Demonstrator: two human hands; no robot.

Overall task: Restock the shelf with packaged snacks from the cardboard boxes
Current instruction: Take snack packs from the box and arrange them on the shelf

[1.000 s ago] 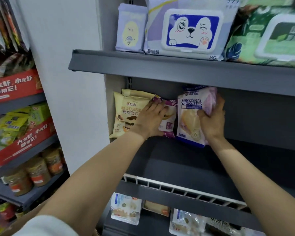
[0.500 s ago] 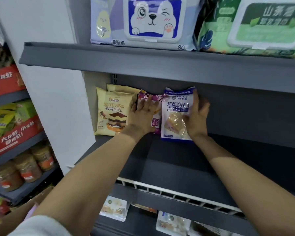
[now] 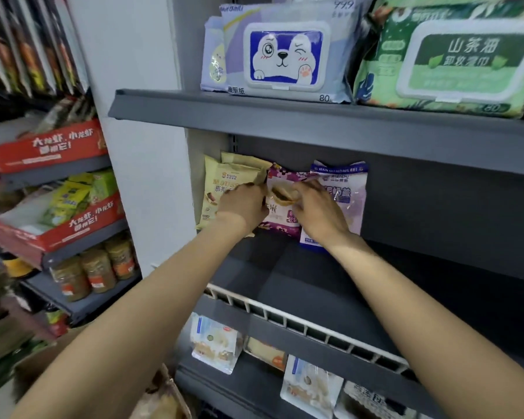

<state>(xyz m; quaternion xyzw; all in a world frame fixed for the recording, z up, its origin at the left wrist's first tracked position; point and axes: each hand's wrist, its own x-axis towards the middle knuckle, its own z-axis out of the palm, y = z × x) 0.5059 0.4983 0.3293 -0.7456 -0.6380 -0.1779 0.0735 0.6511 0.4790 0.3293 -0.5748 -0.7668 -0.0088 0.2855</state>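
Note:
Three snack packets stand upright against the back of the grey middle shelf (image 3: 330,285): a yellow mousse packet (image 3: 217,184), a purple floral packet (image 3: 280,207) and a lilac packet (image 3: 350,192). My left hand (image 3: 242,208) lies over the yellow packet, its curled fingers gripping the purple packet's left edge. My right hand (image 3: 318,214) covers part of the lilac packet and pinches the purple packet's right edge. A second yellow packet stands behind the first.
A white wire rail (image 3: 300,323) runs along the shelf front. Wet-wipe packs (image 3: 285,52) fill the shelf above, and more packets (image 3: 215,346) sit on the shelf below. A cardboard box (image 3: 161,397) shows at the bottom. Left shelves hold red cartons (image 3: 52,146) and jars.
My right hand has left the lilac packet standing and moved left onto the purple packet. My left hand has slid to that packet's left edge.

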